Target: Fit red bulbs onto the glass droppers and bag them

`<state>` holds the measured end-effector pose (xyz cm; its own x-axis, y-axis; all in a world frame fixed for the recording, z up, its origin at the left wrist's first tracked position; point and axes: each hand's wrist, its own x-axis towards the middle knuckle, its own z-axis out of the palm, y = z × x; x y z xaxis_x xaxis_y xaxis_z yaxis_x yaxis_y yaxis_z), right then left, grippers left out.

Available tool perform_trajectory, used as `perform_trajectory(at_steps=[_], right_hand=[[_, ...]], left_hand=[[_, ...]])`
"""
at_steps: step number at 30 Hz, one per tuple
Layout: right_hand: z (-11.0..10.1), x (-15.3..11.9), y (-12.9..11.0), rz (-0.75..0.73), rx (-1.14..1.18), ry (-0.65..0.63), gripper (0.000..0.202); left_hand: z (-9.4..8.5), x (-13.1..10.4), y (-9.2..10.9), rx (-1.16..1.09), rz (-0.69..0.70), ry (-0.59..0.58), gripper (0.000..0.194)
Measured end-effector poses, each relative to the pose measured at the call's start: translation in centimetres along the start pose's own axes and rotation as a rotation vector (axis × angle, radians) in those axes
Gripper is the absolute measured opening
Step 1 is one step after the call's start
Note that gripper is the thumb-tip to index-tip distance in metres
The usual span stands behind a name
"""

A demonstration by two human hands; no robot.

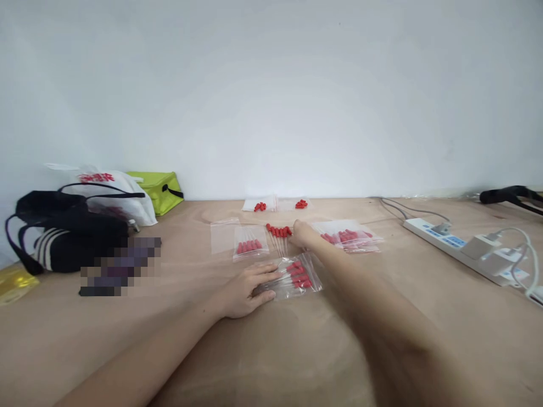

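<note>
My left hand point(248, 288) lies on the left end of a clear zip bag point(313, 270), its fingers stretched out and thumb apart. Thin sticks with red heads point(300, 276) show inside that bag. Just beyond it, a row of loose red-headed sticks point(279, 232) lies fanned on the table. My right hand point(302, 233) is at the right end of this row, close against the red heads. Its fingers are curled in, and whatever is between them is hidden.
A filled zip bag point(250, 244) and an empty one point(221, 234) lie left of the row, more filled bags point(350, 234) right. Two small red piles point(260, 207) rest on bags by the wall. A power strip point(458, 249) stands right; a black bag point(72, 237) stands left.
</note>
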<state>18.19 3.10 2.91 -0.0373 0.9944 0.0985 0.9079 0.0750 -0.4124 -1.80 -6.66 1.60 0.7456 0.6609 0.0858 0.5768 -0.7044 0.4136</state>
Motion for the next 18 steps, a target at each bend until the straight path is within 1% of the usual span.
perform_trajectory(at_steps=[2,5,6,8,10,11,12,15,18], right_hand=[[0.5,0.3,-0.5,0.018,0.015,-0.022,0.031],[-0.3,0.5,-0.3,0.021,0.049,0.026,0.038],[-0.9,0.4,0.0,0.010,0.066,0.065,0.041],[-1.9,-0.2,1.2,-0.029,0.156,0.189,0.047],[-2.4,-1.4,3.0,-0.072,0.384,0.383,0.053],[-2.4,-2.3,3.9,-0.069,0.503,0.441,0.057],[-2.2,-3.3,4.8,-0.051,0.604,0.470,0.060],[-1.0,-6.4,6.7,-0.032,0.841,0.437,0.064],[0.2,-8.3,7.0,-0.016,0.977,0.446,0.062]], left_hand=[[0.0,0.0,0.1,-0.005,-0.002,-0.001,0.044],[0.0,-0.1,0.2,-0.009,-0.010,-0.004,0.044],[0.0,-0.1,0.3,-0.006,-0.013,-0.006,0.044],[-0.1,-0.1,0.3,0.004,-0.016,-0.016,0.044],[-0.1,0.0,0.4,0.016,-0.024,-0.028,0.047],[-0.2,0.0,0.4,0.021,-0.030,-0.033,0.048],[-0.2,0.0,0.4,0.025,-0.034,-0.038,0.049],[-0.4,0.0,0.5,0.034,-0.022,-0.045,0.047],[-0.5,0.1,0.6,0.046,-0.009,-0.058,0.043]])
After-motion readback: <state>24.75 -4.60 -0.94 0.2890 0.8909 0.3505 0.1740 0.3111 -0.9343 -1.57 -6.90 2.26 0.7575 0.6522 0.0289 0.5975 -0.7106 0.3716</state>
